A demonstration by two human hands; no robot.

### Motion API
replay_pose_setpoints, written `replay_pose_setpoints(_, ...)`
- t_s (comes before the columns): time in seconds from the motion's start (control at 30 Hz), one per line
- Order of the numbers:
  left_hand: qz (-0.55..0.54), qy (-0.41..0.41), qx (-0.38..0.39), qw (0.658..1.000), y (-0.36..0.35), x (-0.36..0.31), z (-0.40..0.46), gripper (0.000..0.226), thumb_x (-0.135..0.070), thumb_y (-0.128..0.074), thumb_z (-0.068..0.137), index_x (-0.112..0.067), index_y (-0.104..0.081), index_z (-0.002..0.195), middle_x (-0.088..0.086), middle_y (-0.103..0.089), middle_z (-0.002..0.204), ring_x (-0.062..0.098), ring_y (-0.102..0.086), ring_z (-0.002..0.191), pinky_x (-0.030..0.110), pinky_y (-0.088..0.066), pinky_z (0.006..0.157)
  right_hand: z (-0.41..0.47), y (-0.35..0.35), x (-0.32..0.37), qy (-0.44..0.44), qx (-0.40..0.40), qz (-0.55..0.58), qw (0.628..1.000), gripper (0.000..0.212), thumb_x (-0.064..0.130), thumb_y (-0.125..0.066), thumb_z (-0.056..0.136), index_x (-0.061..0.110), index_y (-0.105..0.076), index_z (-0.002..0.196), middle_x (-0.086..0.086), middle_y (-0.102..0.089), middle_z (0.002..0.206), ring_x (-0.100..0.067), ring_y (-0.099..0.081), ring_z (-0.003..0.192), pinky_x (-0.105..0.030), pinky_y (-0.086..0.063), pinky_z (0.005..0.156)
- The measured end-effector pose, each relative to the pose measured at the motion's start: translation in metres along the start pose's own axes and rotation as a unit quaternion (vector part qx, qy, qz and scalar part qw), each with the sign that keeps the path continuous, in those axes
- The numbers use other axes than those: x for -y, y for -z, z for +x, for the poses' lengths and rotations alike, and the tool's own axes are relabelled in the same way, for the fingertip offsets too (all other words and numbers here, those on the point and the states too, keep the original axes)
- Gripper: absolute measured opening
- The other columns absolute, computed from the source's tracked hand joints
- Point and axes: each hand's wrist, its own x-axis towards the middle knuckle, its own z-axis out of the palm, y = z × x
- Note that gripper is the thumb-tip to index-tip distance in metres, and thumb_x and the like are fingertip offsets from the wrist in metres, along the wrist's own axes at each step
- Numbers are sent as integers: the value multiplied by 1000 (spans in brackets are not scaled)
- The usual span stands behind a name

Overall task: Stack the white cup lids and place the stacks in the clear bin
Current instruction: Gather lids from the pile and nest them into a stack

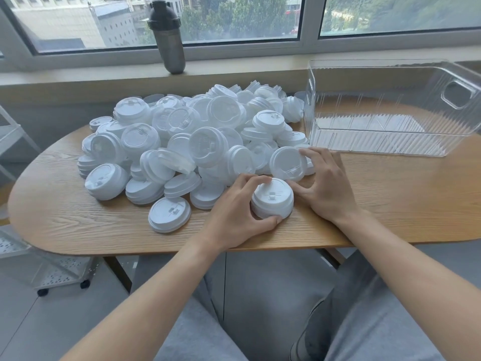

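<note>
Head view looks down on a wooden table [390, 204] where a big loose pile of lids [187, 136] covers the left and middle of the top. At the near edge of the pile, a short stack of lids [272, 201] sits upright on the wood between both hands. The left hand [234, 214] curls round the stack's left side, thumb on its near rim and fingers bent over the far top edge, gripping it. The right hand [325, 183] lies just right of the stack with its thumb touching the stack's right side; its fingers are spread and bent, the fingertips resting on a tilted lid [287, 162] at the pile's near right corner, though whether they pinch it is unclear. A clear bin [390, 142] stands on the far right of the table, beside the pile, with no lids in it. On the far windowsill a dark bottle [168, 37] stands upright. A metal cart [52, 272] sits on the floor at left.
</note>
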Motion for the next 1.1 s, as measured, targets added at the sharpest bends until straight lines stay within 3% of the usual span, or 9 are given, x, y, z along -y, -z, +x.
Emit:
replay_pose_setpoints(0.33,7,8,2,1000,0,-3,-1,73,-50,-85,75,-34,-52,139,-14,-48,138,7,-53,121,33,-47,104,-31,37,-14,-65,3,0,998,68,46,-82,71,18,-61,129,1,-60,123,-23,-46,117,-30,-30,101)
replay_pose_setpoints(0.5,12,16,-4,1000,-1,-4,1,76,-49,-85,76,-33,-50,142,-13,-47,139,9,-53,122,28,-45,102,-40,40,-20,-101,57,35,993,68,59,-82,66,24,-65,121,10,-62,114,-17,-50,109,-42,-46,99)
replay_pose_setpoints(0.6,12,21,-1,1000,-1,-4,1,79,-49,-84,75,-34,-47,144,-13,-47,141,7,-51,124,28,-43,103,-41,40,-18,-99,68,25,992,69,74,-74,63,29,-65,114,13,-63,104,-13,-50,103,-37,-43,96)
replay_pose_setpoints(0.67,16,22,1,1000,-1,-4,1,82,-48,-84,75,-33,-45,146,-12,-49,142,6,-49,127,27,-42,105,-41,41,-15,-96,80,24,992,74,79,-67,62,30,-63,117,15,-63,108,-13,-50,106,-36,-41,97)
replay_pose_setpoints(0.87,1,27,0,1000,-2,-3,2,82,-39,-84,75,-32,-45,147,-13,-53,141,3,-46,131,22,-36,108,-42,45,-14,-96,120,72,985,70,37,-82,76,25,-53,138,18,-54,121,-13,-46,122,-40,-38,110)
replay_pose_setpoints(1.1,-82,33,-52,995,1,-3,1,75,-32,-90,73,-30,-55,138,-17,-63,127,2,-59,117,20,-47,99,-43,46,-11,-94,118,70,986,71,42,-81,73,27,-54,137,19,-56,116,-3,-41,111,-35,-38,107)
